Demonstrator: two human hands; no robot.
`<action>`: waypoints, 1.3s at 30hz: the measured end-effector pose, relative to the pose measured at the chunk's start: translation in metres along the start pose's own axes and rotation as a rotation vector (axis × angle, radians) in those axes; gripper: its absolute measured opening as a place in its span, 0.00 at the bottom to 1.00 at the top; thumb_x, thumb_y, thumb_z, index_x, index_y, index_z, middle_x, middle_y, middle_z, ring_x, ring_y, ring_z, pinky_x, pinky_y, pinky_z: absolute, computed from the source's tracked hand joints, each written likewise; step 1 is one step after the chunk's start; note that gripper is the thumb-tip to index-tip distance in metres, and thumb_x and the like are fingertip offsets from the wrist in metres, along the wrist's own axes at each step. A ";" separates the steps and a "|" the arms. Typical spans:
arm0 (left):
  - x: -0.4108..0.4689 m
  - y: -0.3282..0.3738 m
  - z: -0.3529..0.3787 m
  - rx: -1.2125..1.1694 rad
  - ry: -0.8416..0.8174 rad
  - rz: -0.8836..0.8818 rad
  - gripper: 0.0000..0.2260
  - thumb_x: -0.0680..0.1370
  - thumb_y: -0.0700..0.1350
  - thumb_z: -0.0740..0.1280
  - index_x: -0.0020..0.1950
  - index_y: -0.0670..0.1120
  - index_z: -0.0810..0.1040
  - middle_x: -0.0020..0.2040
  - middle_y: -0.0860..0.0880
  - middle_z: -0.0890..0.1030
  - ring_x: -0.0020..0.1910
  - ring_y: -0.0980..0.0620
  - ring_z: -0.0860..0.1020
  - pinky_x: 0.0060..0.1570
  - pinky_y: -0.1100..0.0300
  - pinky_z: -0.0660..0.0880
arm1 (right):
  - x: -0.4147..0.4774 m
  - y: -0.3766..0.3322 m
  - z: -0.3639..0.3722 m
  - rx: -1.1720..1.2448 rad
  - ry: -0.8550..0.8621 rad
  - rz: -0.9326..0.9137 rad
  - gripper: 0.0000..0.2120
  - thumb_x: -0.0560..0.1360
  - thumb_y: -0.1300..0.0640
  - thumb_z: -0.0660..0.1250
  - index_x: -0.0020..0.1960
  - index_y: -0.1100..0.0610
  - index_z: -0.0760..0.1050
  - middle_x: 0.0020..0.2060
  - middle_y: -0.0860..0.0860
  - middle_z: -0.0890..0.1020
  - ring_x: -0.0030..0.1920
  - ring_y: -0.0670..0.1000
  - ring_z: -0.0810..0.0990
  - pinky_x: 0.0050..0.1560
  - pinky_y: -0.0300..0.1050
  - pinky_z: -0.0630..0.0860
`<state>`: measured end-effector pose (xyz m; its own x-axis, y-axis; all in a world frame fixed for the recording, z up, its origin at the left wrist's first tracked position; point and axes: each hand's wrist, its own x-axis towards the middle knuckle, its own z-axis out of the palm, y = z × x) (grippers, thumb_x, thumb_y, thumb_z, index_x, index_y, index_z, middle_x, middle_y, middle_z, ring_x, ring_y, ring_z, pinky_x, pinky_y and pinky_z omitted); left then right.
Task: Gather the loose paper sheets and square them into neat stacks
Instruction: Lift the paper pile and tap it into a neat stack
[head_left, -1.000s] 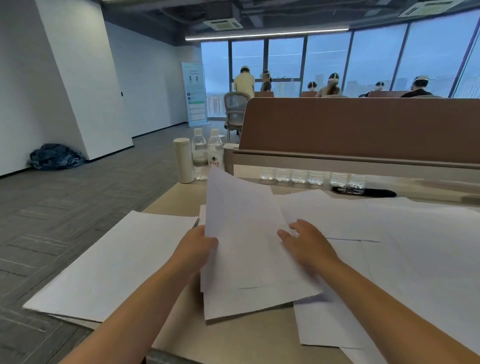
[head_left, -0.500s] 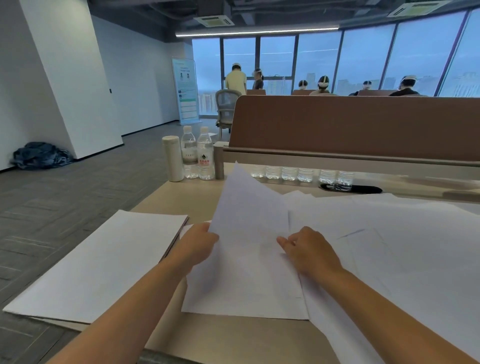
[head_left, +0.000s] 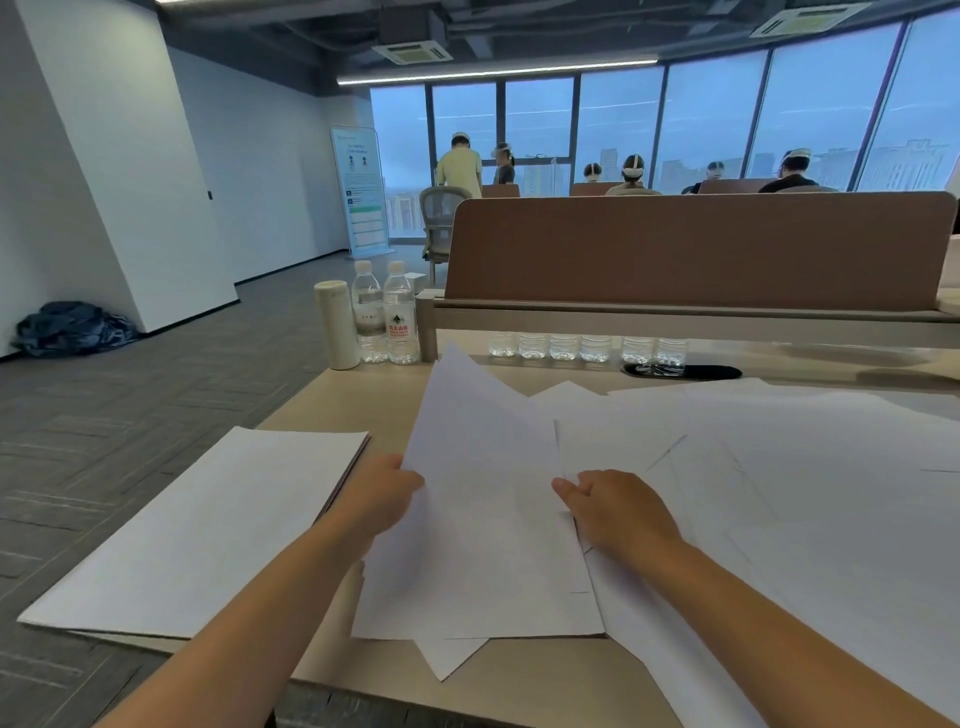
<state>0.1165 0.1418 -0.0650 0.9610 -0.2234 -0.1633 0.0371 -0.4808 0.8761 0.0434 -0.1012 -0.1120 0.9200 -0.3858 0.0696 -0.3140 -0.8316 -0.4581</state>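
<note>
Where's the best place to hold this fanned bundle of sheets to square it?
Hold the fanned bundle by its long side edges, left hand from the left, right hand from the right. Corners poke out top and bottom, so probably keep those ends free for tapping on the desk.

Only one thing here can I nearly read: the red label on the right-hand water bottle (head_left: 400, 318) at the far edge of my desk (head_left: 384, 402). It carries white Chinese characters that look like 农夫山泉, with a dark peaked emblem above them; the finer line beneath is too small for me. The bottle beside it (head_left: 368, 312) has a pale label with faint marks I cannot make out. The standing banner (head_left: 362, 192) by the windows bears blocks of print, all illegible from here.
</note>
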 end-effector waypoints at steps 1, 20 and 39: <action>-0.001 -0.001 0.001 -0.028 -0.004 -0.010 0.13 0.78 0.34 0.61 0.39 0.46 0.78 0.40 0.46 0.80 0.37 0.49 0.77 0.36 0.61 0.70 | -0.002 0.000 0.000 0.004 0.002 -0.012 0.29 0.81 0.38 0.53 0.55 0.59 0.81 0.60 0.54 0.82 0.60 0.55 0.80 0.61 0.52 0.74; -0.004 -0.007 0.002 -0.185 0.001 -0.039 0.10 0.78 0.35 0.62 0.41 0.45 0.79 0.41 0.44 0.82 0.39 0.44 0.80 0.41 0.56 0.74 | -0.021 -0.001 -0.001 0.050 0.129 0.016 0.27 0.82 0.40 0.55 0.29 0.55 0.65 0.25 0.49 0.69 0.28 0.49 0.68 0.33 0.45 0.67; 0.030 -0.010 0.010 0.191 -0.042 0.086 0.07 0.76 0.39 0.61 0.45 0.46 0.78 0.38 0.46 0.76 0.35 0.49 0.72 0.37 0.59 0.66 | -0.012 0.006 0.004 0.015 0.183 0.021 0.25 0.81 0.41 0.57 0.33 0.58 0.71 0.28 0.51 0.74 0.30 0.50 0.74 0.33 0.44 0.68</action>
<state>0.1419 0.1314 -0.0827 0.9460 -0.3034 -0.1140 -0.1008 -0.6096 0.7863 0.0311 -0.1000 -0.1197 0.8549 -0.4702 0.2191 -0.3280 -0.8172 -0.4739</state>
